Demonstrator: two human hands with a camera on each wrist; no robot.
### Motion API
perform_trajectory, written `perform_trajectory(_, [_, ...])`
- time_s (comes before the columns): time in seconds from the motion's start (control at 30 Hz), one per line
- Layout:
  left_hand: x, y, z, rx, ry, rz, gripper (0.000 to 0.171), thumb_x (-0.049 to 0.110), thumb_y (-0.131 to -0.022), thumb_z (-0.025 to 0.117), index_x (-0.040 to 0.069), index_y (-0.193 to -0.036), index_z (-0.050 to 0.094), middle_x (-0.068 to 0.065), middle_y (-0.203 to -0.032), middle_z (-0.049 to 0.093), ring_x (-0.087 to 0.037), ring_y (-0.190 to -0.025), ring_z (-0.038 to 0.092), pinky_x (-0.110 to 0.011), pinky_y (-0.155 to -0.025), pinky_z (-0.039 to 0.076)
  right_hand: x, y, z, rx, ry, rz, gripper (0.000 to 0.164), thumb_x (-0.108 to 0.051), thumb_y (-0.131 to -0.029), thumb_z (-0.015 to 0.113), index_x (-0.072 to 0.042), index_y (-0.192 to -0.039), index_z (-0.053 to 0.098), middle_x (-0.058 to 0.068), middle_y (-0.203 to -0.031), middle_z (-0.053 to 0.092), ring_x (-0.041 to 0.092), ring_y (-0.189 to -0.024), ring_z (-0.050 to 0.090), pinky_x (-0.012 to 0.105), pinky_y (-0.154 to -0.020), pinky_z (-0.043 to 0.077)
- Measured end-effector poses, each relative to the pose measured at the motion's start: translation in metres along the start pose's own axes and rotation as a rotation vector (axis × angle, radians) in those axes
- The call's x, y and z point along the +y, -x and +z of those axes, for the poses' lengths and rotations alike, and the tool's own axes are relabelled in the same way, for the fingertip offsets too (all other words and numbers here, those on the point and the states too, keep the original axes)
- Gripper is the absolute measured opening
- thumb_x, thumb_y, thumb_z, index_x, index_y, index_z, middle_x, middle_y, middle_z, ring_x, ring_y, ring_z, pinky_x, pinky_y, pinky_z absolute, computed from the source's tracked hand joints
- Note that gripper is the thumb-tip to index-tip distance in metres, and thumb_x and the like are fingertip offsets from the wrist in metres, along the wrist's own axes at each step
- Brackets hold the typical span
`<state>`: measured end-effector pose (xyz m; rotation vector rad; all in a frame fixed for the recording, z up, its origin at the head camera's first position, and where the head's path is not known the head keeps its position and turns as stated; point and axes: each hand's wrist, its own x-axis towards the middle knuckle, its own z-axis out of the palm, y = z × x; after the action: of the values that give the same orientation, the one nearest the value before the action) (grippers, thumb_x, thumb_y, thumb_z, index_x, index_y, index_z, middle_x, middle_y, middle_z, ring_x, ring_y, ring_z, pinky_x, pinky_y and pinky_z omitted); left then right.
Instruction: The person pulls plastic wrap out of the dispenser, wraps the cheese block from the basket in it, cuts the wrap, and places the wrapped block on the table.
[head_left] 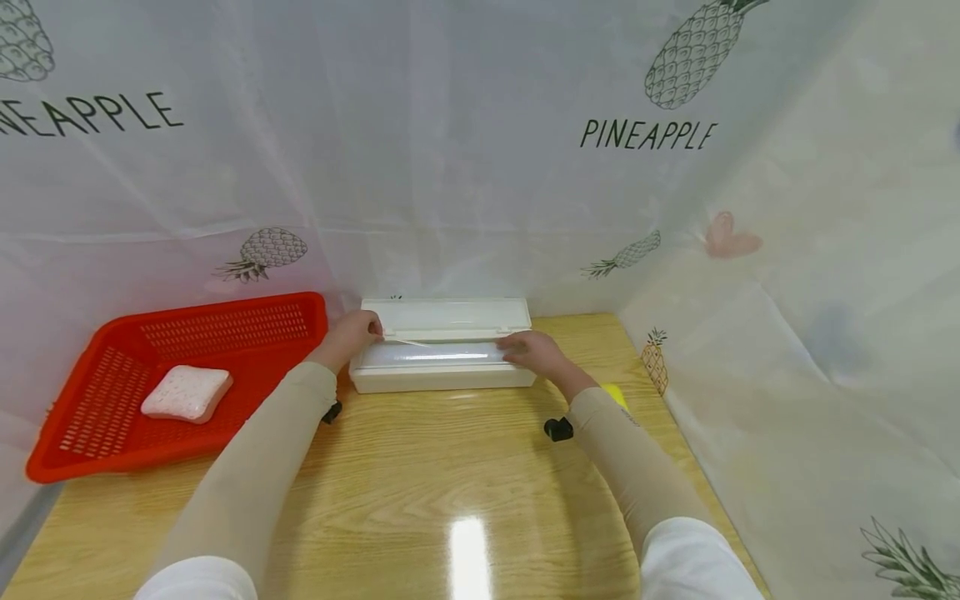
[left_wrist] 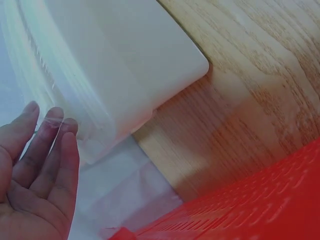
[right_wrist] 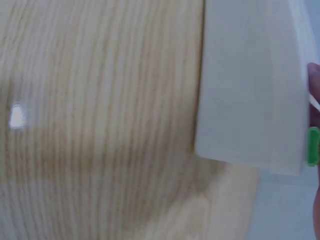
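A long white plastic wrap dispenser [head_left: 442, 382] lies on the table with its lid [head_left: 450, 314] raised at the back. Clear plastic wrap [head_left: 435, 354] stretches shiny across its opening. At the left end, my left hand [head_left: 352, 335] pinches the edge of the wrap; in the left wrist view the thin film passes between the thumb and fingertips [left_wrist: 55, 116]. My right hand [head_left: 536, 352] is at the opposite end, fingers bent over the wrap's edge. Only a sliver of its fingers [right_wrist: 315, 82] shows in the right wrist view, beside a small green piece [right_wrist: 313, 146].
A red plastic basket [head_left: 112, 333] stands at the left, holding a pale pink sponge-like block [head_left: 187, 393]. Something yellow [head_left: 617, 395] is mostly hidden behind the right forearm. Pineapple-printed sheeting [head_left: 450, 167] hangs behind the wooden table [head_left: 420, 483] and along its right side.
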<state>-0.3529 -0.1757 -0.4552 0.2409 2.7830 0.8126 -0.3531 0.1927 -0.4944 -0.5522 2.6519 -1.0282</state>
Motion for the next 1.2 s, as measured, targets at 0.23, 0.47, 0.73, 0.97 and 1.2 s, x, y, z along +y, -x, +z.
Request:
perform_trajectory(0.23, [-0.001,0.000,0.001,0.015,0.029,-0.021,0.006,0.008,-0.094,0.064,0.004,-0.097,0.061,-0.015,-0.097,0.058,-0.032,-0.093,0.049,-0.040,-0.085,0.047,0.012,0.002,0.006,0.106,0.057,-0.145,0.024,-0.013,-0.092,0.069,-0.003,-0.113,0.072,0.005,-0.126,0.064,0.026,-0.117,0.059,0.037,-0.095,0.049])
perform_trajectory(0.47, [-0.003,0.001,0.001,0.029,0.030,-0.001,0.006,0.008,-0.094,0.064,0.003,-0.096,0.061,-0.015,-0.097,0.059,-0.032,-0.091,0.050,-0.041,-0.084,0.047,0.011,0.004,0.010,0.175,0.011,-0.151,0.021,-0.012,-0.094,0.066,-0.003,-0.112,0.072,0.010,-0.115,0.068,0.028,-0.108,0.062,0.040,-0.091,0.051])
perform_trajectory(0.73, [0.000,0.004,-0.005,0.025,0.065,0.016,0.006,0.007,-0.094,0.065,0.002,-0.097,0.062,-0.015,-0.094,0.059,-0.031,-0.088,0.052,-0.038,-0.080,0.048,0.004,0.004,-0.003,0.147,-0.049,-0.014,0.016,-0.016,-0.094,0.066,-0.008,-0.105,0.075,0.007,-0.109,0.069,0.025,-0.106,0.062,0.040,-0.087,0.052])
perform_trajectory(0.97, [0.005,0.013,-0.013,-0.012,0.173,0.048,0.006,0.005,-0.095,0.063,-0.001,-0.097,0.062,-0.014,-0.087,0.060,-0.028,-0.082,0.059,-0.038,-0.079,0.053,-0.004,0.007,-0.029,0.045,-0.192,0.037,0.018,-0.017,-0.096,0.063,-0.007,-0.105,0.075,0.006,-0.104,0.072,0.024,-0.100,0.064,0.045,-0.091,0.050])
perform_trajectory(1.2, [0.005,0.020,-0.026,-0.043,0.162,0.062,0.012,0.007,-0.095,0.063,-0.001,-0.104,0.065,-0.013,-0.093,0.062,-0.031,-0.088,0.061,-0.039,-0.085,0.054,-0.025,0.009,-0.054,-0.018,-0.250,-0.013,0.019,-0.006,-0.097,0.060,0.005,-0.105,0.072,0.016,-0.101,0.072,0.031,-0.100,0.066,0.052,-0.093,0.048])
